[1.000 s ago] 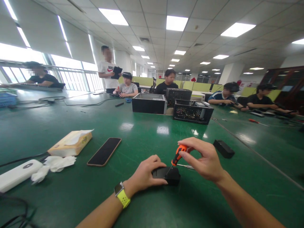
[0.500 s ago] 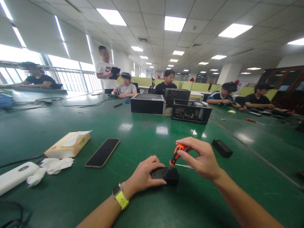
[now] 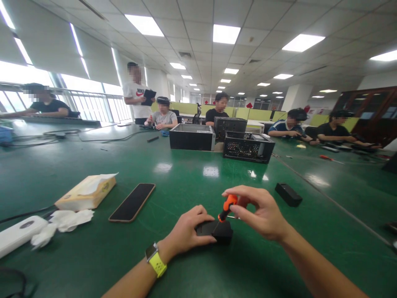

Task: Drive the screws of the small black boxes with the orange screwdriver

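A small black box-shaped part [image 3: 222,232] lies on the green table, gripped at its left end between the thumb and fingers of my left hand [image 3: 192,227]. My right hand [image 3: 261,210] pinches the handle of an orange and black screwdriver [image 3: 230,203] between thumb and fingertips. The screwdriver leans, its shaft reaching down to the top of the black part. Behind it, a thin metal rod [image 3: 234,217] shows in part near my right palm; the rest of it is hidden.
A phone [image 3: 132,203], a tissue pack [image 3: 87,193], crumpled tissue [image 3: 66,220] and a white device [image 3: 21,234] lie to the left. Another black block [image 3: 288,194] sits at right. Open computer cases [image 3: 191,138] stand further back. Several people are around the table.
My right hand and the screwdriver handle have moved slightly down and left, and the handle leans a bit more. The left hand still holds the black part in place.
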### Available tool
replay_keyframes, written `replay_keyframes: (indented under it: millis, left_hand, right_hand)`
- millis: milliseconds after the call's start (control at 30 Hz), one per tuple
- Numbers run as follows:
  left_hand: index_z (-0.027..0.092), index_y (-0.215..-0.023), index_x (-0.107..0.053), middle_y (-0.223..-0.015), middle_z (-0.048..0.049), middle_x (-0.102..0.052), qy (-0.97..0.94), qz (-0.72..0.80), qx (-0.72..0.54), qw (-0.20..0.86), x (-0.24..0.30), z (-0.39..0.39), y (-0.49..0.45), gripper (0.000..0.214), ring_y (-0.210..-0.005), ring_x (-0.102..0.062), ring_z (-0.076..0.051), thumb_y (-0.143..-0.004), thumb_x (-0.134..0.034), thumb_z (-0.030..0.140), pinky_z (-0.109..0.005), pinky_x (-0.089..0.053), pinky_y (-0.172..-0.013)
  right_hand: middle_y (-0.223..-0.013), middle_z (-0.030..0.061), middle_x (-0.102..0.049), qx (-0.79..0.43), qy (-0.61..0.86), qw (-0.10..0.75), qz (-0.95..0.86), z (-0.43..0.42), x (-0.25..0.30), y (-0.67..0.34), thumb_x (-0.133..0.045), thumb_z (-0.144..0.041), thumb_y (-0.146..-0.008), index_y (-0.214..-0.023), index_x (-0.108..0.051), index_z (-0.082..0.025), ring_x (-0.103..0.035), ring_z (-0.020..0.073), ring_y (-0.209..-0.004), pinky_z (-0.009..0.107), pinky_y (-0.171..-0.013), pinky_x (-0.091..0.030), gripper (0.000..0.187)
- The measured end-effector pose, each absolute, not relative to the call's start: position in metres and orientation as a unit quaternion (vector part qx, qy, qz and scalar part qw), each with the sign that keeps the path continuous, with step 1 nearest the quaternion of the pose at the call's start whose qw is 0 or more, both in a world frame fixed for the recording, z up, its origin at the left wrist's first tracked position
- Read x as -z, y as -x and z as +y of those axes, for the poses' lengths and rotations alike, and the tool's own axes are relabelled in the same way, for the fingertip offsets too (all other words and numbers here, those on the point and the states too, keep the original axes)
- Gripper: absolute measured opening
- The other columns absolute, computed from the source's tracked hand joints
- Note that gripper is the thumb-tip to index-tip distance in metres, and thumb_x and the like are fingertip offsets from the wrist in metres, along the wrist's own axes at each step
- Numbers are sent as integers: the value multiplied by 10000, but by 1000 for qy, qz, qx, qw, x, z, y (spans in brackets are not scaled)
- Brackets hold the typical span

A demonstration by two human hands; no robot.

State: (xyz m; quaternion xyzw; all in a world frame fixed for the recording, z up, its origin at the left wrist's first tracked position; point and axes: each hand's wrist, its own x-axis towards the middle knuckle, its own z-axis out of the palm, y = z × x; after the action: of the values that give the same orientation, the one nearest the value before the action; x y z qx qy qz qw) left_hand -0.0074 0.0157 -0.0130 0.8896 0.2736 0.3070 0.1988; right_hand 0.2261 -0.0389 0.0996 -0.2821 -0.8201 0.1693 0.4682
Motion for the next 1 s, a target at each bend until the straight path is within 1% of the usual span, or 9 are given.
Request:
replay_keyframes:
  millis: [100, 200, 300, 367, 567, 633, 767, 833, 1000]
  left_hand:
    - [232, -1153, -666, -980, -40, -556, -890, 273, -307, 196, 13, 16, 8, 445, -891, -552, -206, -779, -780, 445, -300, -454, -789]
    - [236, -1157, -665, -980, -41, -557, -890, 275, -306, 195, 13, 16, 7, 450, -894, -552, -209, -777, -780, 450, -305, -457, -790]
    - [233, -1158, -665, -975, -42, -556, -890, 275, -306, 197, 13, 16, 7, 453, -890, -556, -210, -773, -787, 438, -306, -457, -785]
    - [230, -1154, -666, -978, -42, -558, -890, 273, -308, 198, 14, 16, 7, 449, -889, -558, -208, -772, -792, 429, -305, -457, -787]
    - [225, -1141, -671, -984, -42, -560, -890, 274, -306, 197, 14, 15, 7, 447, -890, -556, -208, -767, -793, 438, -300, -457, -783]
    - [225, -1142, -673, -982, -42, -561, -890, 277, -305, 198, 12, 15, 7, 448, -892, -556, -210, -763, -798, 429, -302, -457, -787]
    - [221, -1142, -679, -971, -42, -561, -889, 279, -303, 201, 10, 14, 7, 440, -890, -560, -209, -768, -796, 421, -302, -458, -791]
    - [225, -1144, -678, -976, -42, -561, -889, 279, -303, 201, 11, 14, 7, 443, -892, -561, -208, -770, -791, 433, -301, -461, -791]
    - [234, -1155, -672, -990, -46, -565, -889, 277, -306, 200, 12, 14, 7, 449, -910, -559, -214, -773, -787, 441, -310, -463, -806]
  right_hand:
    - [-952, 39, -718, -204, 268, 453, -825, -39, -101, -228, -602, -132, -873, -1179, -658, -208, -639, 103, -622, 226, -555, -529, 320]
    - [-813, 21, -679, -105, 281, 474, -828, -37, -100, -227, -710, -226, -829, -1088, -685, -197, -577, 117, -606, 248, -548, -484, 262]
    - [-689, -17, -598, -37, 290, 492, -820, -35, -98, -226, -790, -285, -768, -1031, -689, -187, -502, 108, -554, 251, -520, -431, 299]
    - [-714, -17, -613, -56, 292, 493, -818, -36, -96, -226, -772, -262, -787, -1085, -677, -197, -499, 98, -542, 240, -510, -433, 320]
    - [-1021, 48, -711, -221, 262, 453, -823, -38, -97, -229, -589, -138, -896, -1226, -637, -230, -631, 97, -624, 217, -536, -526, 345]
    - [-945, 44, -712, -176, 263, 457, -831, -37, -98, -229, -637, -176, -881, -1177, -660, -211, -621, 108, -625, 231, -547, -518, 300]
    - [-681, 6, -640, 32, 285, 479, -830, -35, -99, -229, -783, -315, -785, -1021, -693, -171, -520, 116, -546, 253, -510, -439, 291]
    - [-653, 1, -629, 62, 290, 478, -827, -35, -99, -230, -784, -342, -785, -1023, -691, -172, -504, 117, -535, 251, -496, -425, 307]
    - [-908, 44, -714, -123, 299, 441, -837, -37, -103, -231, -644, -241, -891, -1179, -660, -198, -606, 100, -585, 231, -541, -510, 291]
